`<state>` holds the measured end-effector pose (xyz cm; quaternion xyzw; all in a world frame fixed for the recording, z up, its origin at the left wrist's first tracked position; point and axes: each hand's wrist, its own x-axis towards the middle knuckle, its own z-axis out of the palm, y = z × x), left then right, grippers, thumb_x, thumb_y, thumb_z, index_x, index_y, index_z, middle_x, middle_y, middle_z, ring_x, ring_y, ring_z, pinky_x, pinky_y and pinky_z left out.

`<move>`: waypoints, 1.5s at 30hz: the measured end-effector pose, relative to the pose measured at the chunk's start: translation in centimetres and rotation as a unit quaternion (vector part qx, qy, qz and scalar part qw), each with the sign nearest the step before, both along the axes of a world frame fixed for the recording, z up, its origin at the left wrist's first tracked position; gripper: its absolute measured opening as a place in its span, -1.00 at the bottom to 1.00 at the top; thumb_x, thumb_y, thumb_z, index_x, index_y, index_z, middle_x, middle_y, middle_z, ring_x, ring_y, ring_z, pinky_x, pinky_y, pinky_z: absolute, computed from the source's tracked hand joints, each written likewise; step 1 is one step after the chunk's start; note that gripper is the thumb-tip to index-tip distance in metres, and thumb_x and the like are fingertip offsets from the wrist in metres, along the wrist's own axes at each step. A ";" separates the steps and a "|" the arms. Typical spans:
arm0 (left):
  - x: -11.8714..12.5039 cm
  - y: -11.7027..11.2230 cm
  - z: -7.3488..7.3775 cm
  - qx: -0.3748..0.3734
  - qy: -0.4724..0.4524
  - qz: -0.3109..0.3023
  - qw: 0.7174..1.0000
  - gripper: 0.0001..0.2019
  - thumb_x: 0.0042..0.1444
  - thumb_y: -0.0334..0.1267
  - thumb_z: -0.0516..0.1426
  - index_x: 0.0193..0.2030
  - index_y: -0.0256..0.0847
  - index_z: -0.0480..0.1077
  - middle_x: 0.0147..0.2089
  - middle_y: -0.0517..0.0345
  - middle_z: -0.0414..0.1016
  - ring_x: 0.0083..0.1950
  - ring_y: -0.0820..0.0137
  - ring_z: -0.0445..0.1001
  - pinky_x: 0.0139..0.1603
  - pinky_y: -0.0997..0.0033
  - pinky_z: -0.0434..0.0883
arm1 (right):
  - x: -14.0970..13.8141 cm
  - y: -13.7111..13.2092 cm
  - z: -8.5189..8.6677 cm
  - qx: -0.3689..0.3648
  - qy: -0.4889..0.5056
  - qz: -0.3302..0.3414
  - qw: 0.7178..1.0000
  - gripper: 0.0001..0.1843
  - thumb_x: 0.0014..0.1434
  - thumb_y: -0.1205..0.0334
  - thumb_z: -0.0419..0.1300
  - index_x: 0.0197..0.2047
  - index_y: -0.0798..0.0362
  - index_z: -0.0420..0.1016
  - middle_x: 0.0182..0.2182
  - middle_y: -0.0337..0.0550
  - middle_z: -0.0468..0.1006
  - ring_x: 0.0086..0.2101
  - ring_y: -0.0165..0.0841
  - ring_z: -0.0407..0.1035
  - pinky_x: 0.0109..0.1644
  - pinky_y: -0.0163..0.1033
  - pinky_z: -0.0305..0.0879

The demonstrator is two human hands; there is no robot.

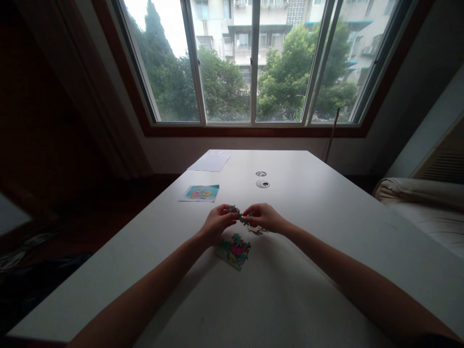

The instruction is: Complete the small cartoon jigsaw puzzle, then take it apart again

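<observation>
Pinching jigsaw pieces just above the surface with closed fingers of left hand and right hand. Likely light, thin, stiff card; best gripped by edges, clear of tabs.

Head-worn view, forward and down, table near

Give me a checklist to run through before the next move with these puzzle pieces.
1. Both hands grip: left hand and right hand pinch the pieces between them, above the table: ok.
2. Pieces fully interlocked: cannot tell, too small.
3. Cluster lies flat on the table, close below the hands: ok.
4. Picture face up, uncovered, left of the hands: ok.
5. Loose piece partly hidden under the right hand: not ok.
</observation>
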<state>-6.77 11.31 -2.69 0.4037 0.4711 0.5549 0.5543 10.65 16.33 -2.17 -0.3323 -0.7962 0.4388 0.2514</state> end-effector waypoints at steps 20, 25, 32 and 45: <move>-0.5 0.3 -0.4 -0.003 0.012 0.016 1.000 -0.68 -0.28 -0.34 0.30 -0.38 -0.30 0.27 -0.46 0.14 0.48 -0.42 0.43 0.47 -0.40 0.51 0.35 | 0.4 0.6 -0.2 -0.177 0.104 -0.005 0.979 -0.77 -0.01 0.30 0.19 -0.24 0.17 0.37 -0.36 -0.08 0.51 -0.44 -0.47 0.41 -0.43 -0.40 0.33; -0.6 0.3 -0.5 -0.003 0.010 0.014 1.000 -0.69 -0.27 -0.33 0.30 -0.38 -0.31 0.29 -0.46 0.13 0.48 -0.43 0.43 0.47 -0.41 0.51 0.35 | 0.6 0.5 0.2 -0.134 0.063 -0.022 0.989 -0.79 0.03 0.29 0.15 -0.22 0.16 0.36 -0.36 -0.08 0.50 -0.50 -0.47 0.42 -0.47 -0.40 0.34; -0.5 0.3 -0.3 -0.024 -0.024 -0.034 0.999 -0.73 -0.24 -0.27 0.30 -0.40 -0.36 0.37 -0.43 0.07 0.49 -0.44 0.46 0.46 -0.39 0.53 0.36 | 0.9 0.3 0.9 0.120 -0.025 -0.052 0.991 -0.75 0.12 0.17 0.04 -0.23 0.08 0.45 -0.39 -0.18 0.51 -0.70 -0.57 0.26 -0.57 -0.40 0.22; -0.1 -0.3 0.2 0.042 -0.024 -0.069 0.996 -0.80 -0.21 -0.29 0.29 -0.42 -0.33 0.44 -0.45 0.15 0.45 -0.43 0.53 0.35 -0.41 0.55 0.27 | -0.2 -0.5 0.9 -0.269 0.173 -0.016 0.947 -0.83 -0.08 0.31 0.22 -0.36 0.20 0.44 -0.53 -0.21 0.46 -0.70 -0.65 0.15 -0.66 -0.51 0.09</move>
